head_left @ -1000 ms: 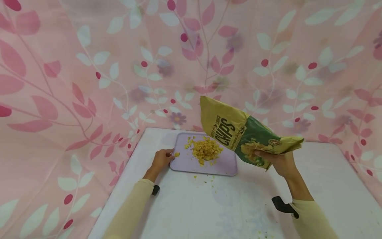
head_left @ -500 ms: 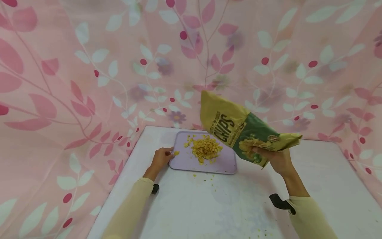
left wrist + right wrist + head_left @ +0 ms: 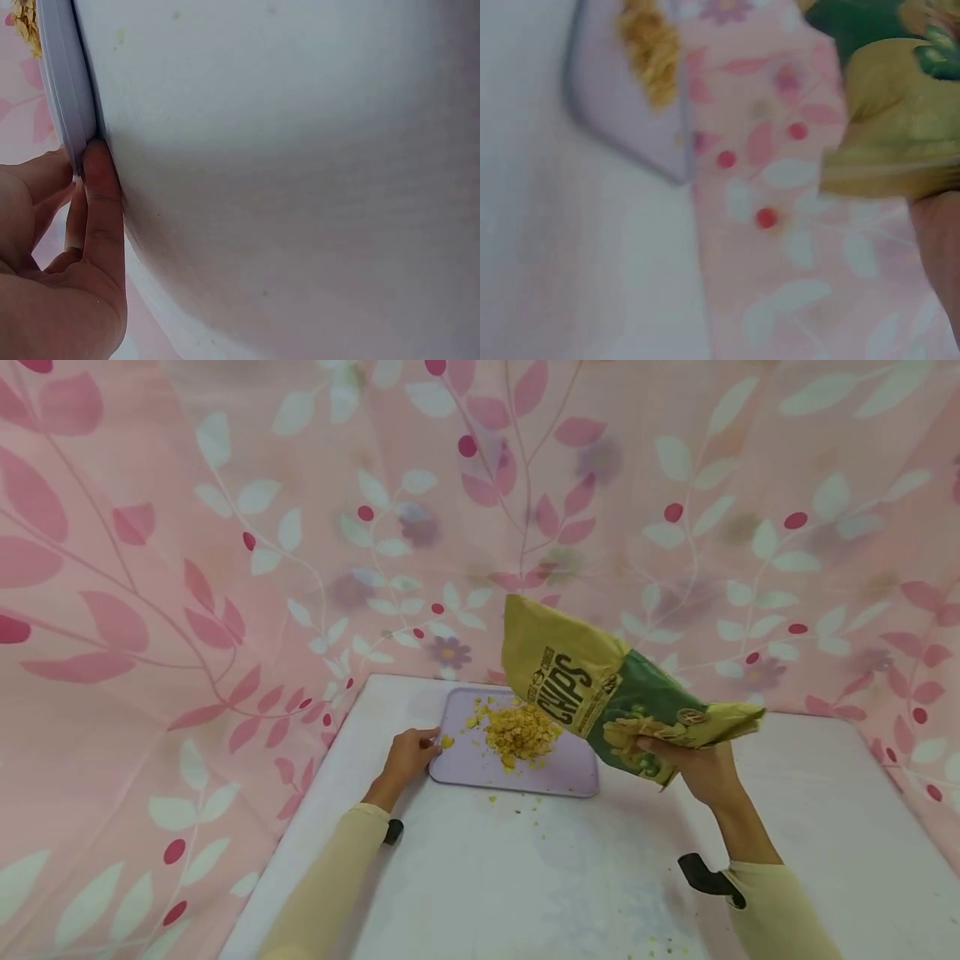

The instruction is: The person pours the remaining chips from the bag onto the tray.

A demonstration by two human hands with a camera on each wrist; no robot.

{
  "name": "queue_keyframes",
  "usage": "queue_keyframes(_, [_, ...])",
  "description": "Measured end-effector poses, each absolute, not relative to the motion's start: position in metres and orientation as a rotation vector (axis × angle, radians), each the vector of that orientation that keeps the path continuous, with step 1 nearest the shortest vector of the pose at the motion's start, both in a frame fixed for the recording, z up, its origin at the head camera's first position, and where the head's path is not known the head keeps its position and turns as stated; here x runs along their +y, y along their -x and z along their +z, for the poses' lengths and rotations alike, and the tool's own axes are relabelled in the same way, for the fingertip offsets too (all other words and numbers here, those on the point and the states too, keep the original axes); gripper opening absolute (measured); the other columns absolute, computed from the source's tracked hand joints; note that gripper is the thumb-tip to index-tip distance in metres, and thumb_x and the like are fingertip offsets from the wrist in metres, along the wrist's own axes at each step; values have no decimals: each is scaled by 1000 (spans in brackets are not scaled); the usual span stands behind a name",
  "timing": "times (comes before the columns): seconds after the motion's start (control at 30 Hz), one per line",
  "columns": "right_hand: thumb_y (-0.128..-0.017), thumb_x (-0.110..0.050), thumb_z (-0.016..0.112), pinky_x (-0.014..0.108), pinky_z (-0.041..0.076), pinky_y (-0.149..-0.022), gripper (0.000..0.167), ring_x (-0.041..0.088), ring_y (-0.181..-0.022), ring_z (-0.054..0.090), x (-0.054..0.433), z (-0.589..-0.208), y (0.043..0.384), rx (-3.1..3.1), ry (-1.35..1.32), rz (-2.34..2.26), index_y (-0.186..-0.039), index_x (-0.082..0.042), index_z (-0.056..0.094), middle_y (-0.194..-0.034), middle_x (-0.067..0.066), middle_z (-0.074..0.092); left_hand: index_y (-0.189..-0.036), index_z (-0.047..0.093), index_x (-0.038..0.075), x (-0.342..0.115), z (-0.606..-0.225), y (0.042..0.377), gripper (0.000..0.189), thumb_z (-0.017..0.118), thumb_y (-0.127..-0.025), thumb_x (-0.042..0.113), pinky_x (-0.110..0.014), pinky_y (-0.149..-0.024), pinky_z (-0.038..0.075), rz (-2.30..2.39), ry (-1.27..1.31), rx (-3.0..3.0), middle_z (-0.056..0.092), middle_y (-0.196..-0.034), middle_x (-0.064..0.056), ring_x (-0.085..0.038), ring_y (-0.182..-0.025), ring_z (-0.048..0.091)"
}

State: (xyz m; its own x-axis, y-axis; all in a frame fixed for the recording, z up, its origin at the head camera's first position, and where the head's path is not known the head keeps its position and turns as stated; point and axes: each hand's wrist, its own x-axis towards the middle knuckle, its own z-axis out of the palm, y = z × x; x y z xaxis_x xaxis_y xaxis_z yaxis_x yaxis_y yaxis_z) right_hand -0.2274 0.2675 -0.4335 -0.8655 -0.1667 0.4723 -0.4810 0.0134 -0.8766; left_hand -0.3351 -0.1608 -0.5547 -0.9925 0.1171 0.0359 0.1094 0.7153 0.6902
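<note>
My right hand [image 3: 702, 768] grips a yellow and green chips bag [image 3: 600, 685] by its lower right part. The bag is held tilted above the table, its wide yellow end over the back right of a lilac tray [image 3: 555, 783]. A heap of crushed yellow chips [image 3: 519, 732] lies on that tray, partly behind the bag. At the tray's left edge my left hand [image 3: 407, 757] pinches the rim; in the left wrist view a finger [image 3: 103, 176] lies along its underside. In the right wrist view the crimped bag end [image 3: 885, 176] shows beside part of my hand.
The tray stands on a white-covered table [image 3: 480, 868]. Small crumbs [image 3: 517, 811] are scattered in front of the tray, and more crumbs [image 3: 658, 946] lie near the front right. A pink leaf-patterned curtain [image 3: 420, 552] rises behind and along the sides.
The bag dipped up slightly and came back down, keeping nearly the same tilt. Tray, chip heap and left hand look unchanged apart from a small shift of the view.
</note>
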Motion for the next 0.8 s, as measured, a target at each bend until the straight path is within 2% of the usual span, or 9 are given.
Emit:
queue_keyframes(0.07, [-78, 12, 75, 29, 54, -79, 50, 17, -95, 66, 267, -436, 224, -2213, -509, 1874, -123, 0, 56, -109, 9, 67, -128, 63, 5, -161, -555, 335, 43, 74, -87, 7, -26, -60, 46, 1162, -195, 2907, 66, -94, -10, -16, -71, 54])
queue_keyframes(0.17, [-77, -6, 83, 25, 54, -75, 47, 5, -92, 63, 268, -441, 220, -2464, -268, 1728, -116, -8, 58, -104, -6, 66, -127, 64, 5, -163, -556, 334, 43, 74, -86, 7, -26, -62, 45, 1156, -194, 2920, 66, -94, -11, -18, -75, 55])
queue_keyframes(0.27, [-76, -5, 83, 23, 53, -77, 52, 5, -95, 63, 271, -443, 222, -2440, -270, 1711, -120, -8, 56, -107, -6, 65, -127, 64, 5, -164, -557, 334, 43, 75, -86, 8, -27, -64, 45, 1152, -195, 2926, 66, -95, -10, -19, -79, 54])
queue_keyframes(0.43, [-74, 17, 75, 26, 54, -80, 54, 18, -97, 67, 274, -438, 229, -2157, -575, 1815, -122, 0, 59, -110, 12, 68, -127, 64, 4, -165, -557, 335, 43, 74, -86, 7, -28, -65, 46, 1161, -213, 2922, 65, -94, -10, -19, -80, 54])
queue_keyframes(0.57, [-77, 2, 80, 26, 54, -76, 42, 12, -92, 66, 270, -437, 223, -2334, -430, 1758, -115, -2, 61, -102, 2, 69, -127, 64, 5, -165, -557, 335, 42, 74, -87, 7, -28, -65, 45, 1156, -203, 2918, 66, -94, -10, -19, -79, 54])
queue_keyframes(0.63, [-77, -10, 84, 24, 54, -75, 44, 5, -91, 64, 271, -443, 222, -2473, -298, 1679, -113, -6, 60, -101, -5, 68, -128, 64, 6, -164, -558, 335, 42, 73, -87, 8, -28, -65, 45, 1159, -190, 2910, 65, -94, -10, -19, -79, 54])
queue_keyframes(0.67, [-77, -13, 85, 25, 54, -75, 45, 6, -92, 64, 273, -446, 224, -2503, -283, 1648, -114, -5, 60, -102, -3, 68, -128, 63, 6, -164, -558, 335, 42, 73, -87, 8, -27, -65, 45, 1157, -188, 2910, 65, -94, -10, -19, -79, 54])
queue_keyframes(0.73, [-76, -12, 85, 25, 54, -76, 49, 8, -94, 64, 276, -448, 226, -2489, -278, 1648, -116, -5, 59, -105, -1, 67, -129, 63, 7, -163, -558, 334, 42, 73, -87, 9, -28, -66, 46, 1159, -178, 2905, 65, -96, -10, -19, -80, 53])
queue_keyframes(0.8, [-75, 0, 82, 25, 53, -79, 52, 12, -97, 65, 276, -442, 227, -2352, -421, 1718, -121, -1, 57, -109, 3, 67, -128, 64, 7, -163, -557, 335, 42, 73, -87, 9, -29, -66, 46, 1159, -181, 2910, 65, -96, -10, -19, -80, 54])
